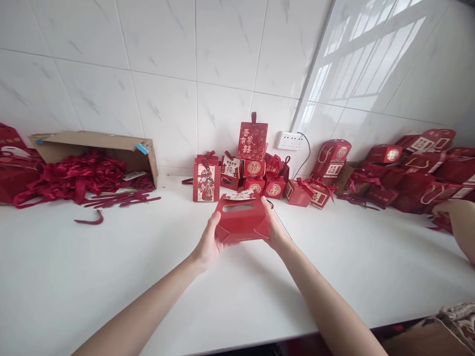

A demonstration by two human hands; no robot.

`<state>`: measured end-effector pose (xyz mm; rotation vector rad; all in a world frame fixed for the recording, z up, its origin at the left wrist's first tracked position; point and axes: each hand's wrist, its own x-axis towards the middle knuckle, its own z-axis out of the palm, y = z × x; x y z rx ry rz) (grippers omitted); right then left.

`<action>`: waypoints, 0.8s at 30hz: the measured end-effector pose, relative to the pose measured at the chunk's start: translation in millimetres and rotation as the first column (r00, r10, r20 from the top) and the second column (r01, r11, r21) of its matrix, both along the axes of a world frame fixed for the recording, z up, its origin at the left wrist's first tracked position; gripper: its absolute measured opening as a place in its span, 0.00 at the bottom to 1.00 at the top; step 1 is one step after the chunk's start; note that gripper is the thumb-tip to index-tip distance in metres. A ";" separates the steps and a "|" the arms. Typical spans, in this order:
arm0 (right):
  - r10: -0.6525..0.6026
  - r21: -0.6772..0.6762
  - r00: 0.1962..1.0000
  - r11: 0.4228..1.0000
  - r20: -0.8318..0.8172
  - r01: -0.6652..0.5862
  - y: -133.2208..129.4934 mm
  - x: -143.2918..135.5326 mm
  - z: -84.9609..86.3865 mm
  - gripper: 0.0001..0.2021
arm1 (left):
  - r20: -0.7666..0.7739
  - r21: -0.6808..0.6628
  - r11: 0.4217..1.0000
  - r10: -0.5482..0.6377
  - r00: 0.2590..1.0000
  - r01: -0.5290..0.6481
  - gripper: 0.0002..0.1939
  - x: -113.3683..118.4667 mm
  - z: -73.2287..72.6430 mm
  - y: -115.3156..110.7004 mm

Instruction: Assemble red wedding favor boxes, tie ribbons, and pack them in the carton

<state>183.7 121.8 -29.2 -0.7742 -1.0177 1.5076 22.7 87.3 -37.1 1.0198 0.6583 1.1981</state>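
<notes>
A red gift box [243, 220] with an oval cut-out and a patterned white flap is held between my two hands, just above the white table. My left hand [211, 241] grips its left side, thumb near the upper edge. On the opposite side my right hand [275, 226] is closed, its fingers mostly hidden behind the box. Beyond it stands a tall red box with a printed figure [206, 183]. A larger red box with a ribbon loop [253, 140] rests on top of small red boxes [254, 168].
At the left, an open cardboard box [92, 138] holds tangled red ribbons [81, 175]. One strip [91, 218] lies on the table [148, 277]. A power strip [289, 140] hangs on the wall. Piled red boxes [411, 173] stand right, beside another person's arm [462, 225].
</notes>
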 end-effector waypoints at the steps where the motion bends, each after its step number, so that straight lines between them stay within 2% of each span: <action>1: 0.040 -0.056 0.999 0.998 0.012 -0.039 1.3 0.8 -1.4 0.14 | 0.016 -0.058 0.998 -0.027 0.999 0.028 0.25 0.5 1.2 -0.7; 4: 0.075 -0.198 0.997 0.977 -0.011 -0.076 5.0 1.4 -6.5 0.10 | 0.048 -0.182 0.983 -0.007 0.999 0.016 0.23 0.9 5.3 -0.2; 7: 0.052 -0.251 0.998 0.966 -0.037 -0.059 6.4 1.1 -8.0 0.12 | 0.087 -0.262 0.965 0.049 0.995 -0.025 0.22 0.4 10.1 1.0; 11: 0.080 -0.207 0.997 0.975 0.010 -0.076 2.5 0.2 -3.9 0.12 | 0.128 -0.348 0.937 0.076 0.989 -0.027 0.22 0.1 15.0 0.6; 14: 0.065 -0.090 0.996 0.994 0.057 -0.060 -2.2 -3.2 -2.7 0.16 | 0.148 -0.334 0.941 0.101 0.984 -0.047 0.22 1.6 12.2 0.8; 16: 0.022 0.032 0.999 0.999 0.048 -0.024 -4.7 -6.7 -4.1 0.19 | 0.145 -0.213 0.971 0.143 0.979 -0.110 0.22 2.6 5.8 1.9; 18: 0.012 0.152 1.000 0.988 -0.004 -0.011 -6.2 -9.6 -6.0 0.21 | 0.127 0.012 0.979 0.202 0.971 -0.205 0.25 2.5 -2.2 3.4; 19: 0.030 0.205 0.999 0.979 -0.035 -0.023 -6.8 -10.3 -6.7 0.22 | 0.114 0.141 0.957 0.240 0.964 -0.255 0.29 1.8 -5.8 4.0; 21: 0.085 0.294 0.994 0.954 -0.073 -0.060 -7.5 -10.0 -7.4 0.21 | 0.079 0.362 0.875 0.316 0.946 -0.322 0.37 -0.7 -11.2 4.4; 24: 0.128 0.378 0.990 0.921 -0.061 -0.095 -8.1 -6.8 -8.1 0.21 | 0.012 0.548 0.773 0.376 0.927 -0.320 0.43 -5.1 -15.4 3.2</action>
